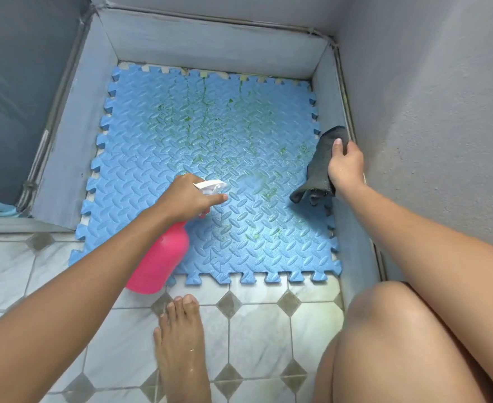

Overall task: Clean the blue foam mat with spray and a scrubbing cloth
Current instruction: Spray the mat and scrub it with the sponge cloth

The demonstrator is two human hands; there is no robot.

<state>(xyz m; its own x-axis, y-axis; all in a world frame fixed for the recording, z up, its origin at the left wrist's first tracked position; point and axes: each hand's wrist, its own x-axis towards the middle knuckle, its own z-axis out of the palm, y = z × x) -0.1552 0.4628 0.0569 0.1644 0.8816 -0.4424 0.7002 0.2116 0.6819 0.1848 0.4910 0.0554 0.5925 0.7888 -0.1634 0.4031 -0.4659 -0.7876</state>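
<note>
The blue foam mat (158, 146), made of interlocking tiles with a tread pattern, lies on the floor in a walled corner. Green stains spread over its middle and far half. My left hand (185, 196) grips a pink spray bottle (159, 257) with a white trigger head (210, 186), held over the mat's near half with the nozzle pointing right. A faint mist hangs just beyond the nozzle. My right hand (345, 162) holds a dark grey cloth (322, 167) above the mat's right edge, and the cloth hangs down limp.
Low grey padded walls (210, 45) enclose the mat on the left, far and right sides. White floor tiles (256, 330) with dark diamond insets lie in front. My bare foot (181, 344) and my knee (390, 330) rest near the mat's front edge.
</note>
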